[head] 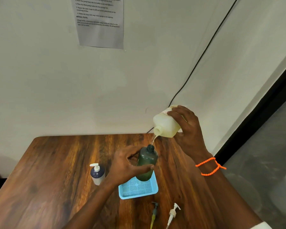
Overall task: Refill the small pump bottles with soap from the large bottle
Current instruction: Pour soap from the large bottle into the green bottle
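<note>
My right hand (pixel 187 129) grips the large translucent soap bottle (pixel 166 125), tipped with its open mouth down and to the left. A thin stream of yellowish soap (pixel 153 140) runs from it into the open neck of a small dark green bottle (pixel 146 162). My left hand (pixel 128 164) holds that green bottle around its middle, tilted, just above the blue tray (pixel 137 195). A second small bottle (pixel 97 174), dark blue with a white pump head fitted, stands upright on the table to the left.
Two loose pump heads lie near the table's front edge: a dark green one (pixel 154 214) and a white one (pixel 172 213). The wooden table (pixel 56 171) meets a white wall. A black cable (pixel 203 52) runs down the wall behind the large bottle. A printed sheet (pixel 100 22) hangs above.
</note>
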